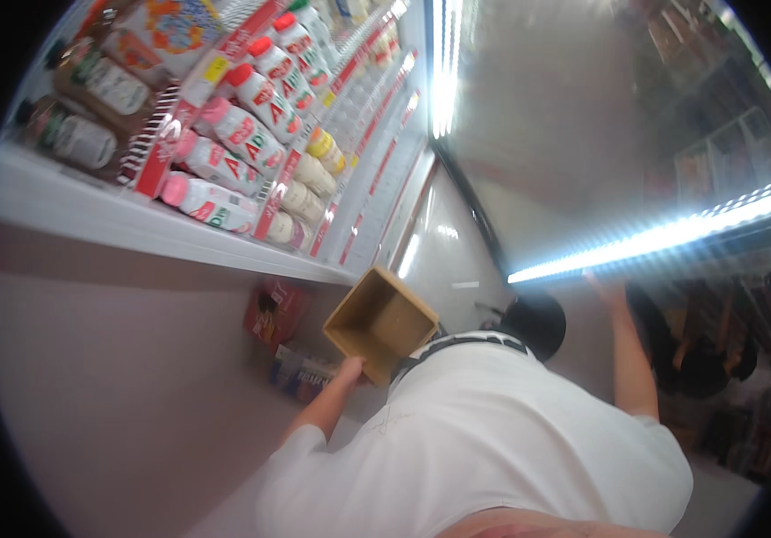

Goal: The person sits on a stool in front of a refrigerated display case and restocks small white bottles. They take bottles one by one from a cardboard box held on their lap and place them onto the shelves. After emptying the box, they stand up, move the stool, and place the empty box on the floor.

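My left hand (353,368) grips the near edge of an open cardboard box (385,319), tilted so that its bare inside shows. The box is just below the front edge of a refrigerated display shelf (177,232). On my right side, my right hand (606,289) is raised at the lit lower edge of a glass cooler door (560,161). Blur hides whether its fingers close around that edge. White drink bottles with red caps (276,77) and pink caps (210,202) lie in rows behind price strips.
Brown bottles (76,138) are at the shelf's left end, and cream-coloured bottles (301,202) stand in the row beyond. On the floor are a red carton (274,313) and a blue-and-white carton (301,373). A black round object (536,324) is by my waist.
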Action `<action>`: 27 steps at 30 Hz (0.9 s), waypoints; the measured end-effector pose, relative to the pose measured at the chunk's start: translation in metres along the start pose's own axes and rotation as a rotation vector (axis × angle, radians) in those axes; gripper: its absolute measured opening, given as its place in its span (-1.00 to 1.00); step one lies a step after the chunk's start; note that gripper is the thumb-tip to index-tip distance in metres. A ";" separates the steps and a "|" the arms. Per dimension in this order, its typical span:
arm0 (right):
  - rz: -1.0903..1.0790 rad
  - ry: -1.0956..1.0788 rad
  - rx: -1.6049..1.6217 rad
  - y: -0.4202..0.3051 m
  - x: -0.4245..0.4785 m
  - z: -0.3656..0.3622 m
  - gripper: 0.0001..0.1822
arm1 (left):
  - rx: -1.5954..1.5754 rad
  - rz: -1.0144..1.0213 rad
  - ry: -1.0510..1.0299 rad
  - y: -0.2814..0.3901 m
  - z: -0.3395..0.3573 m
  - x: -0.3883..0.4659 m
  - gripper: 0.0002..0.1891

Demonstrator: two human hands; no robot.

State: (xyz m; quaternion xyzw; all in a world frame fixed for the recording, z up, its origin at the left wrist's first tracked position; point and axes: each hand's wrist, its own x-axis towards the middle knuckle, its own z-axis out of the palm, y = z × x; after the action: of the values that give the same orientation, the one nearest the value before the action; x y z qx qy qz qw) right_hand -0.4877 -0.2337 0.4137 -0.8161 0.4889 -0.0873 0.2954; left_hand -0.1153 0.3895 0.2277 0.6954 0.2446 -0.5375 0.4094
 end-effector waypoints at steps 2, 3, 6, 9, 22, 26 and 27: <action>-0.111 -0.094 -0.046 -0.028 -0.010 0.002 -0.23 | -0.127 0.037 0.066 -0.020 0.003 0.002 -0.50; -0.172 -0.129 -0.067 -0.042 -0.014 0.006 -0.24 | -0.194 0.024 0.109 -0.027 0.006 0.005 -0.50; -0.339 -0.157 -0.091 -0.073 -0.042 0.026 -0.27 | -0.373 0.050 0.227 -0.045 0.019 0.007 -0.48; -0.104 -0.458 -0.495 -0.111 -0.042 0.056 0.11 | -0.323 0.042 0.352 -0.052 0.029 -0.003 -0.47; -0.040 -0.470 0.470 -0.001 -0.069 0.238 -0.49 | 0.190 0.142 0.311 -0.097 0.010 -0.089 -0.60; 0.760 -0.335 0.267 0.194 -0.112 0.278 -0.43 | 0.380 0.094 0.320 -0.087 0.003 -0.107 -0.63; 1.068 -0.277 0.325 0.237 -0.133 0.283 -0.33 | 0.423 0.082 0.329 -0.090 -0.002 -0.106 -0.63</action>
State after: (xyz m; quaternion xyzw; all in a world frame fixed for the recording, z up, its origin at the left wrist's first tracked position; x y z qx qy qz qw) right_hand -0.6099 -0.0911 0.0690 -0.4041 0.7703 0.1075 0.4815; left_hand -0.2165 0.4507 0.3008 0.8529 0.1616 -0.4393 0.2311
